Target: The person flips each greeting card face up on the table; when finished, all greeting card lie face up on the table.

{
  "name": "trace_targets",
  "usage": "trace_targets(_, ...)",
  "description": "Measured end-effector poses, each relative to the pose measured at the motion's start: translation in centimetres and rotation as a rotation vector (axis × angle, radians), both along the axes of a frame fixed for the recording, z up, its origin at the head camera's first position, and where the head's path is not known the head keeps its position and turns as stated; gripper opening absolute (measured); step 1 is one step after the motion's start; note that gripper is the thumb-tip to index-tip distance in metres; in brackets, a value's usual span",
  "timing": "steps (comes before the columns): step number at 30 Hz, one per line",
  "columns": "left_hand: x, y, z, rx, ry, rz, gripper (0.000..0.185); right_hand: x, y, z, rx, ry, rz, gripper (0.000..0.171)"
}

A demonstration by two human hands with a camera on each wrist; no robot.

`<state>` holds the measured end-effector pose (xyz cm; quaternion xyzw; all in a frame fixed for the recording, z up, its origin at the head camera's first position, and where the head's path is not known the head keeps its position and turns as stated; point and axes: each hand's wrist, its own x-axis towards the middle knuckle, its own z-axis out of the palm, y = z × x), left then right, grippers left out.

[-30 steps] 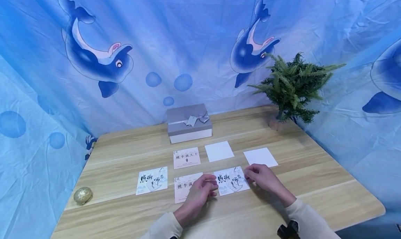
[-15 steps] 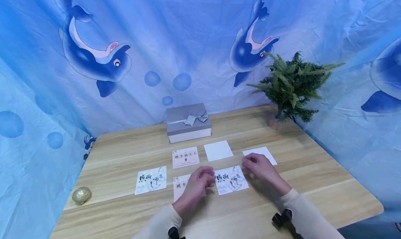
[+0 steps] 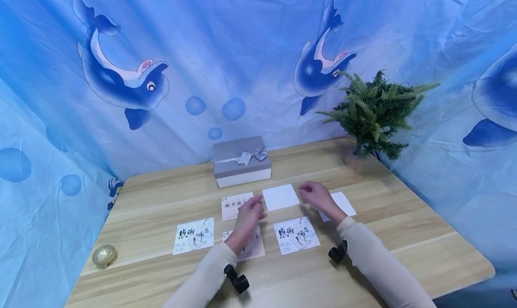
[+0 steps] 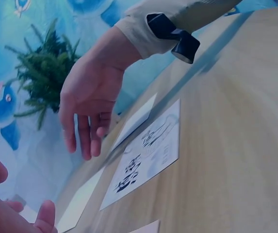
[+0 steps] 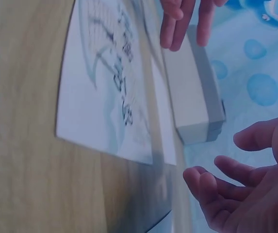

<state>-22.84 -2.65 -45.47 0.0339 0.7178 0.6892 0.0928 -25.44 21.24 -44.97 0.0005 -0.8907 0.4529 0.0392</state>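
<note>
White and printed cards lie on the wooden table (image 3: 424, 240) in front of you, six in all: two blank white ones and four printed ones. Of the printed four, two carry dark brush lettering over a pale blue wash, and two are pinkish with a row of boxed characters.

Your left hand (image 3: 248, 216) hovers over the gap between the two pinkish cards, the far pinkish card (image 3: 234, 204) at its 11 o'clock and the near pinkish card (image 3: 250, 249) partly under your wrist. Its fingers are loosely curled and hold nothing. Your right hand (image 3: 317, 198) hangs just above the table with fingers relaxed, slightly apart and pointing down, gripping nothing.

Between your hands, at 12 o'clock from you, lies the blank card (image 3: 280, 196), flat, square and plain white, its right edge just beside your right fingertips. The second blank card (image 3: 343, 202) lies at 3 o'clock from that hand, partly covered by your wrist. One lettered card (image 3: 296, 234) lies flat at 6 o'clock from the blank one, between your forearms; the other lettered card (image 3: 195, 235) sits at 9 o'clock from your left arm.

One grey gift box (image 3: 241, 160) with a bow stands at 12 o'clock beyond the cards, one potted fern (image 3: 373, 110) at 2 o'clock, and one gold ball (image 3: 104, 256) at 9 o'clock near the table's edge.
</note>
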Motion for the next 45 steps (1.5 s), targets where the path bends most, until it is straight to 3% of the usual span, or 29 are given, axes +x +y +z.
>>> trace_targets(7,-0.9,0.2,-0.7,0.028,-0.05,0.006,0.05,-0.7,-0.4,-0.6,0.082,-0.04,0.015,0.034)
trace_targets(15,-1.1,0.4,-0.9,0.023,-0.061,-0.034,0.053,-0.9,-0.4,-1.1,0.139,-0.019,0.02,0.032)
trace_targets(33,-1.2,0.6,-0.6,0.074,-0.048,-0.075,0.055,-0.6,-0.6,-0.8,0.131,-0.01,0.041,0.031)
trace_targets(45,-1.3,0.2,-0.7,0.225,-0.115,-0.014,0.053,-0.6,-0.6,-0.6,0.091,0.003,0.012,0.029)
